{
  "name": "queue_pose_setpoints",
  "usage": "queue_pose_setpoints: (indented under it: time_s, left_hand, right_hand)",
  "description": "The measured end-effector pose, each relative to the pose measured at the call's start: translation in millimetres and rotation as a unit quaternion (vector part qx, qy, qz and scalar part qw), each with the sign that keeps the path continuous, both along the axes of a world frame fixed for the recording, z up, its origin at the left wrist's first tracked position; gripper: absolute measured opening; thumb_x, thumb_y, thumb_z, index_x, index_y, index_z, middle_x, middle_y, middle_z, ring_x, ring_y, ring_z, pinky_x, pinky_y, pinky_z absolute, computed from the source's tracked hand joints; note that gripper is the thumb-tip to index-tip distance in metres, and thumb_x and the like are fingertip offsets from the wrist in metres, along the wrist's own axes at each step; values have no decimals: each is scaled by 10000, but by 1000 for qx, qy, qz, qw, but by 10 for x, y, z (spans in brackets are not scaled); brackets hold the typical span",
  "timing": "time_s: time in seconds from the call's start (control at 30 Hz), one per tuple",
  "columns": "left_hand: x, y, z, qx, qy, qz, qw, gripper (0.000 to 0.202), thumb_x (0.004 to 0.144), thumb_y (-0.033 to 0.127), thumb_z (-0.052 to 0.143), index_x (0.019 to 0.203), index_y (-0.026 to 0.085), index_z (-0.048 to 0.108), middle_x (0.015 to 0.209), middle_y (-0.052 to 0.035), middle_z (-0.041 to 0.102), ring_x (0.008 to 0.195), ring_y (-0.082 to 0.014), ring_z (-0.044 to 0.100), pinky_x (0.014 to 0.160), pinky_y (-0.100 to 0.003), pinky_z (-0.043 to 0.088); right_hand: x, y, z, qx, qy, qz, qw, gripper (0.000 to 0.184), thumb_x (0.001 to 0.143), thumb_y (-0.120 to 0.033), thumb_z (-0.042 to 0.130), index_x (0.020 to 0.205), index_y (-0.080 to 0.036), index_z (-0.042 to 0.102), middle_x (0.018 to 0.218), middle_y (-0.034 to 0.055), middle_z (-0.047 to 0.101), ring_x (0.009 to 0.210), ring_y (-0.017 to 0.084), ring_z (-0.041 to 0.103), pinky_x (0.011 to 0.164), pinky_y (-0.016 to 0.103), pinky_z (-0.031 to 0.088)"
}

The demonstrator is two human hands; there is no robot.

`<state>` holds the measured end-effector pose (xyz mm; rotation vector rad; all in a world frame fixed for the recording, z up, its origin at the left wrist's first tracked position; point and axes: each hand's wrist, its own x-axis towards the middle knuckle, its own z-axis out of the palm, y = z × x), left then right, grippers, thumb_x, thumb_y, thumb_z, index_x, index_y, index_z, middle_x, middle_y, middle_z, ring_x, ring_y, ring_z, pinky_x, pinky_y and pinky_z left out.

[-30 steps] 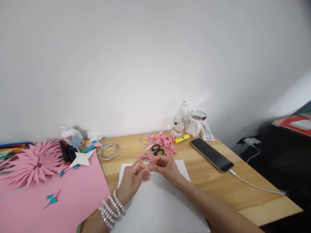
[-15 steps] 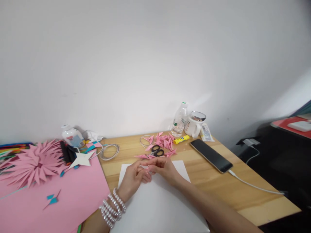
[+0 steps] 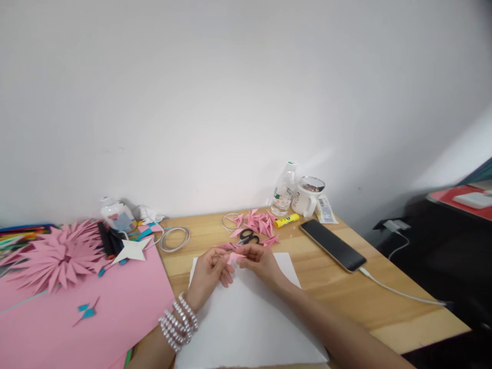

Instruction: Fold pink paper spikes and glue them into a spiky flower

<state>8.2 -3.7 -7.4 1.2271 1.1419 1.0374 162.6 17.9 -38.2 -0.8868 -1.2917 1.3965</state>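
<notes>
Between my two hands is a small folded piece of pink paper [image 3: 233, 257], pinched above a white sheet [image 3: 249, 318]. My left hand [image 3: 210, 269], with pearl-like bracelets at its wrist, grips the paper's left side. My right hand [image 3: 259, 261] has its thumb and fingers closed on the right side. Just beyond the fingers lie black-handled scissors [image 3: 249, 237], their blades partly covered by pink folded pieces. A loose heap of pointed pink paper pieces [image 3: 259, 223] sits behind them, with a yellow glue stick [image 3: 286, 221] beside it.
A clear bottle [image 3: 284, 189], a white mug [image 3: 307, 197] and a small packet [image 3: 326, 210] stand by the wall. A phone [image 3: 333, 246] on a cable lies right. At left, a spiky pink paper ornament [image 3: 61, 256], white paper star [image 3: 131, 250] and coiled cable [image 3: 174, 239] rest near pink paper [image 3: 126, 312].
The fingers have shifted apart slightly, and the pink folded paper now shows more plainly between them. Both hands stay over the white sheet. The view has moved a little.
</notes>
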Motion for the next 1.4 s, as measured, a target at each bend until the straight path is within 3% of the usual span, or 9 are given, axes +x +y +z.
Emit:
queue_pose_setpoints:
  time_s: [0.37,0.53,0.7,0.8,0.93,1.07,1.1,1.17,1.4]
  left_hand:
    - [-18,-6,23,-27,-1,-19,999,301,690,415,606,758,126,553,637,-50,645,476,-131,588,446,-233,466]
    - [-54,3,-21,-41,-19,-96,994,299,679,337,647,860,108,583,651,-70,665,520,-135,596,461,-225,464]
    - [-81,4,-17,-61,-29,-118,991,249,659,303,672,784,108,583,616,-62,657,511,-128,581,421,-198,421]
    - [-65,4,-2,-61,-38,-104,992,246,653,299,678,772,107,583,621,-57,652,507,-122,579,425,-196,420]
    - [-41,20,14,-46,-45,-36,997,222,653,294,678,728,104,589,686,-75,663,566,-134,603,492,-218,472]
    - [-59,46,20,-41,-74,21,996,231,632,272,693,767,106,606,681,-64,664,587,-144,617,536,-237,501]
    - [-68,51,18,-38,-83,28,995,239,629,268,695,783,108,608,679,-59,663,594,-146,622,543,-237,503]
    - [-84,61,7,-31,-98,33,994,250,625,267,698,795,107,608,665,-54,658,624,-156,633,557,-233,506]
    - [-93,95,-51,-14,-127,69,989,274,677,365,628,754,138,495,741,-56,650,519,-142,622,468,-255,498]
  right_hand:
    - [-28,-47,55,19,-46,-58,997,229,666,-347,649,765,-142,635,589,-7,574,496,94,512,492,242,460]
    - [-26,-64,78,37,-54,-11,998,227,710,-361,608,795,-150,610,570,-26,549,489,92,520,483,235,460]
    - [-49,-65,29,34,-37,30,998,284,746,-370,573,933,-156,562,614,-28,561,500,94,541,480,229,455]
    - [-51,-50,23,41,-37,-8,998,299,759,-363,557,971,-152,550,608,-23,555,500,99,537,485,236,458]
    - [64,42,62,95,-83,-128,984,211,779,-334,520,872,-152,572,653,12,583,549,123,559,560,273,483]
    - [424,297,126,186,-253,-254,915,196,792,-234,447,905,-157,586,847,74,635,738,169,595,650,289,482]
    - [541,379,138,207,-335,-268,879,222,788,-174,415,922,-153,591,901,84,632,803,175,588,679,283,473]
    - [766,537,150,223,-547,-269,761,337,749,-41,347,948,-161,590,981,83,611,891,174,559,740,273,443]
    - [1097,752,88,242,-670,-168,681,290,694,7,472,903,-149,600,881,121,599,923,238,501,712,285,388]
